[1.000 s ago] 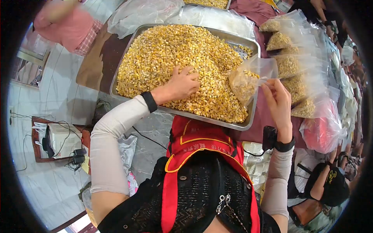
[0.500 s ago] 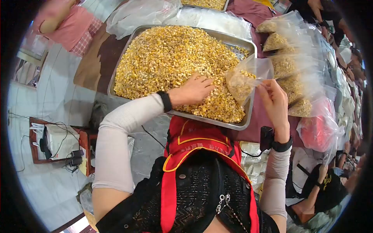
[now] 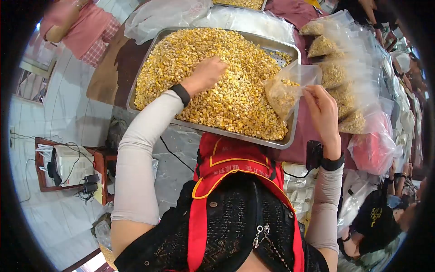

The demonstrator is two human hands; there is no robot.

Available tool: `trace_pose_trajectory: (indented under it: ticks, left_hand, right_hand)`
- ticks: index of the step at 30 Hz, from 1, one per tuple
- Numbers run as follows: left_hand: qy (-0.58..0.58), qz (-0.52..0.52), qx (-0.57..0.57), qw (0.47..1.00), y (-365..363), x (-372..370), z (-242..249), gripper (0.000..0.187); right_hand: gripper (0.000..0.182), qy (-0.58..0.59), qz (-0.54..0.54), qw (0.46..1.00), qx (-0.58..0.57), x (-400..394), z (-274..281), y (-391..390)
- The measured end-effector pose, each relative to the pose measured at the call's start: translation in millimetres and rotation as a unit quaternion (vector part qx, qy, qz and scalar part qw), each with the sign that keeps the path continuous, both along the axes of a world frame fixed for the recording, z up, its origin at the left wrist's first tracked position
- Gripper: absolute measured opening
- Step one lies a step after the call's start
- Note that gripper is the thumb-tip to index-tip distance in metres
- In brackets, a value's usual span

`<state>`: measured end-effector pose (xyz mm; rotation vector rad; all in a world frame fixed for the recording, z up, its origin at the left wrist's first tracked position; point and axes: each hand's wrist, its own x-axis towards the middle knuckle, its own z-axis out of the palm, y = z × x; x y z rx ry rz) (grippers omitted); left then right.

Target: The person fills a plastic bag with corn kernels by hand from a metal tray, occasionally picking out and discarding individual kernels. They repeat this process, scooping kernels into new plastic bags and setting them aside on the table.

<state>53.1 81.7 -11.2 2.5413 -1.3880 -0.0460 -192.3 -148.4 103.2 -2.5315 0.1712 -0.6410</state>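
Left hand shifted farther up the corn heap, finger spread unclear; right hand pinches plastic bag at its edge, likely steadying it.

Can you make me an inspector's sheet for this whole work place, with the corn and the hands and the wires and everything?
Surface: dark red cloth under the metal tray.
Job's things: yellow corn kernels heaped in the tray; filled clear bags lined up to its right.
Clutter: crumpled plastic sheeting behind the tray; pink-red bundle in clear plastic at the right.
Left hand: on the kernels; grip unclear.
Right hand: pinching the edge of a partly filled bag.
Cables: black cable below the tray; thin wires around a white box at the left.
Surroundings: person in pink at upper left; others at the right.
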Motion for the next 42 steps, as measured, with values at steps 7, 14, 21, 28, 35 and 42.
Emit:
trace_pose_trajectory:
  ticks: [7, 14, 21, 28, 35, 42]
  left_hand:
    - [-0.059, -0.008, 0.120, 0.991, -40.2, -28.4, -5.6, 0.030]
    - [-0.009, -0.092, 0.127, 0.988, -45.6, -42.2, -3.8, 0.018]
    - [-0.019, -0.049, 0.098, 0.994, -15.9, -34.1, 5.5, 0.027]
    - [-0.076, -0.145, 0.047, 0.985, -35.4, -67.6, -37.0, 0.039]
    - [0.016, -0.181, 0.033, 0.983, -42.7, -71.2, -40.6, 0.016]
    - [0.085, -0.130, -0.013, 0.988, -38.4, -67.2, -12.8, 0.012]
  right_hand:
    - [0.013, 0.022, 0.000, 1.000, 0.005, 9.3, 2.2, 3.0]
    - [0.013, 0.016, 0.005, 1.000, 0.010, 10.5, 3.6, 2.3]
    - [0.012, -0.007, -0.003, 0.999, 0.052, 21.8, 6.0, -3.6]
    - [0.014, -0.032, -0.006, 0.998, 0.052, 36.9, 14.3, -6.0]
    - [0.014, 0.016, 0.033, 0.999, 0.020, 33.7, 2.0, 0.0]
    - [0.018, -0.004, 0.026, 1.000, -0.009, 38.7, 3.2, -3.8]
